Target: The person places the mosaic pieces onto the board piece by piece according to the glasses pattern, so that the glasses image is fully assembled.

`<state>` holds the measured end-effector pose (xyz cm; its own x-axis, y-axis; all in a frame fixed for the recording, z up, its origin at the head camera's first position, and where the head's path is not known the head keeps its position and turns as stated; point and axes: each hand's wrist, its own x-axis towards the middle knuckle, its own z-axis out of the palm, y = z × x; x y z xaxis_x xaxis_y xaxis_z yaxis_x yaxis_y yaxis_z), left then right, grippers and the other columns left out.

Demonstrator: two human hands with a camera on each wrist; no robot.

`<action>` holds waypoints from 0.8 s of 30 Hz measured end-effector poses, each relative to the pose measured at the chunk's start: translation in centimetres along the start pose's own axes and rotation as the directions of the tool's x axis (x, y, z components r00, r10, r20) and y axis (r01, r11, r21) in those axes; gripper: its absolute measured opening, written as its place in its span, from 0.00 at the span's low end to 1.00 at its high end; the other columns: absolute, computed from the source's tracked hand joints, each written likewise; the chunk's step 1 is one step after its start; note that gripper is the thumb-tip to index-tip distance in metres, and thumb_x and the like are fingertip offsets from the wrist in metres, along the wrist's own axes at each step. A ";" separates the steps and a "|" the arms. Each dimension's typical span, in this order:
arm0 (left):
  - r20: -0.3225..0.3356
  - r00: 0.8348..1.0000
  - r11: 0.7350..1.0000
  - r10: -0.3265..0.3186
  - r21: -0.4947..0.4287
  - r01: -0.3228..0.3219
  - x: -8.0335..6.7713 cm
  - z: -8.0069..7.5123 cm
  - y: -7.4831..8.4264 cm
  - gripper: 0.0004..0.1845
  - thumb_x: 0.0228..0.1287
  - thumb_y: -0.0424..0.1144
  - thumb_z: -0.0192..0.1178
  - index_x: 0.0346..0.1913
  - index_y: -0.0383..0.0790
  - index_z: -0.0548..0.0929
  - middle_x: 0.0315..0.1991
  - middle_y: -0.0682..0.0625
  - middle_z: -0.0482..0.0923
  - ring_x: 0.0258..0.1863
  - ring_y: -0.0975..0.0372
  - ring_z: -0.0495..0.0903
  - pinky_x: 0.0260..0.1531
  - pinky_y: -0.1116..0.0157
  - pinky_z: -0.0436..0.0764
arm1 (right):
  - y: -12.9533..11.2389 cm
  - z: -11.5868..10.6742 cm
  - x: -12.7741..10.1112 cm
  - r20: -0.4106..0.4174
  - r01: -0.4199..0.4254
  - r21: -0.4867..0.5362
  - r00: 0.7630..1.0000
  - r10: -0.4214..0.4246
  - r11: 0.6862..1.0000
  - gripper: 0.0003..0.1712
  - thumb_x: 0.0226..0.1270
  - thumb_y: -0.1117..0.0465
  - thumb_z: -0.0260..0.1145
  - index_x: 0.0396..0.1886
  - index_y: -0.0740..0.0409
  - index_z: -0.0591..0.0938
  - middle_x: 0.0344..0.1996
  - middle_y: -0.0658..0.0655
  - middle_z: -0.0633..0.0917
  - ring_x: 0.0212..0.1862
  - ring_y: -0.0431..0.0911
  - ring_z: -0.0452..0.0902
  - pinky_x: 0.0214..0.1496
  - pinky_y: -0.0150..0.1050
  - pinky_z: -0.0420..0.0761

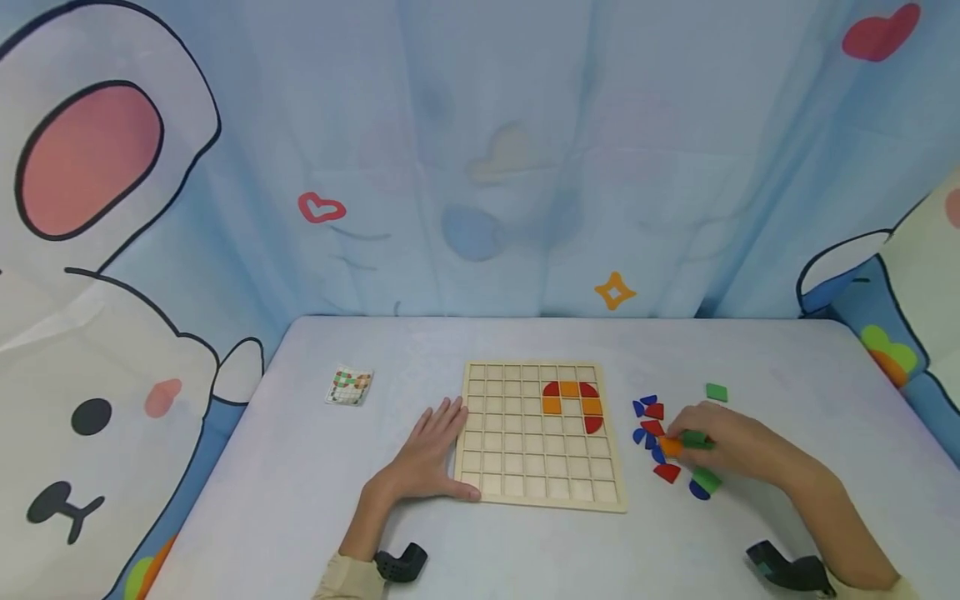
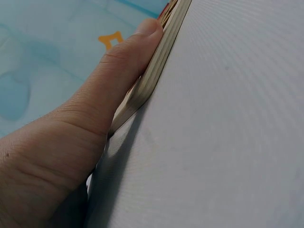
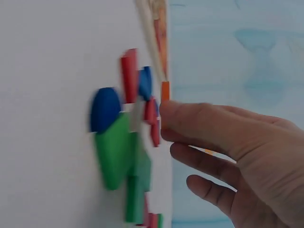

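A wooden grid board lies on the table, with three orange square tiles and three red rounded tiles forming a hooked line in its upper right cells. Against its left side rests my left hand, fingers straight and spread, thumb on the near left corner; the left wrist view shows that thumb along the wooden edge. Right of the board, my right hand pinches an orange tile between thumb and fingertips, above loose pieces. Under and around it are green tiles, red tiles and blue pieces.
A small printed card with a coloured grid pattern lies on the left of the table. One green tile sits apart, beyond my right hand. Near the front are black wrist devices on both arms. A blue patterned curtain hangs behind the table.
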<state>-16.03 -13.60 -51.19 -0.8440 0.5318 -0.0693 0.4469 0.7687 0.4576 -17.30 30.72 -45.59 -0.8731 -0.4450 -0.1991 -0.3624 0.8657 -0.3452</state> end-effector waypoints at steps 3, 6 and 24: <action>-0.012 1.000 1.000 0.015 0.000 -0.015 -0.1 -0.2 0.0 0.67 0.43 0.69 0.68 0.78 0.38 0.45 0.80 0.46 0.38 0.80 0.53 0.36 0.77 0.47 0.41 | -0.9 -0.8 0.1 -0.073 0.051 -0.010 0.996 -0.051 0.999 0.13 0.56 0.55 0.74 0.42 0.48 0.87 0.42 0.50 0.85 0.47 0.48 0.78 0.44 0.41 0.86; -0.015 1.000 1.000 0.024 -0.009 -0.024 -0.2 -0.3 0.1 0.67 0.43 0.69 0.69 0.78 0.38 0.45 0.80 0.45 0.38 0.80 0.51 0.37 0.77 0.46 0.41 | -1.8 -0.7 0.7 -0.165 0.109 -0.074 0.979 -0.120 0.991 0.14 0.56 0.55 0.74 0.43 0.46 0.88 0.40 0.47 0.84 0.44 0.43 0.76 0.41 0.34 0.85; -0.005 1.000 0.999 0.016 -0.031 -0.016 -0.1 -0.1 0.1 0.67 0.43 0.69 0.68 0.78 0.39 0.45 0.80 0.45 0.38 0.80 0.52 0.36 0.77 0.47 0.39 | -7.9 2.9 6.2 -0.298 0.303 -0.274 0.876 -0.380 0.913 0.12 0.52 0.57 0.76 0.37 0.53 0.90 0.31 0.46 0.81 0.36 0.38 0.71 0.36 0.28 0.79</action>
<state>-15.97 -13.60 -51.06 -0.8382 0.5424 -0.0571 0.4512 0.7484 0.4862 -18.88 20.46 -46.73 -0.7240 -0.6504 0.2298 -0.6846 0.7182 -0.1244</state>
